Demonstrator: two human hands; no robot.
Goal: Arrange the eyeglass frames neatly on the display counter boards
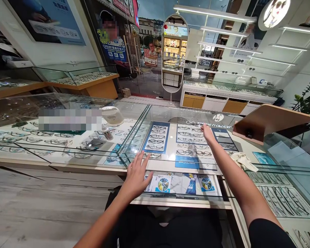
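Note:
My left hand [138, 174] is open, its fingers spread at the front edge of the glass display case [126, 162], near the corner where two case sections meet. My right arm stretches across the case, and my right hand [208, 133] is at its far side, beside a blue-bordered tray of eyeglasses [188, 133]. The fingers of that hand are mostly hidden, so what they hold, if anything, does not show. Another blue tray of eyeglasses [157, 137] stands left of it. Under the front edge, a shallow drawer [186, 205] containing leaflets [163, 183] and a dark pen [163, 195] juts out.
A tilted wooden-framed mirror or board [271, 120] stands at the right, with a pale cloth [244, 162] near its base. On the left case are a white device [112, 115] and a small bottle [107, 132]. An oval mirror [173, 55] stands beyond the counter.

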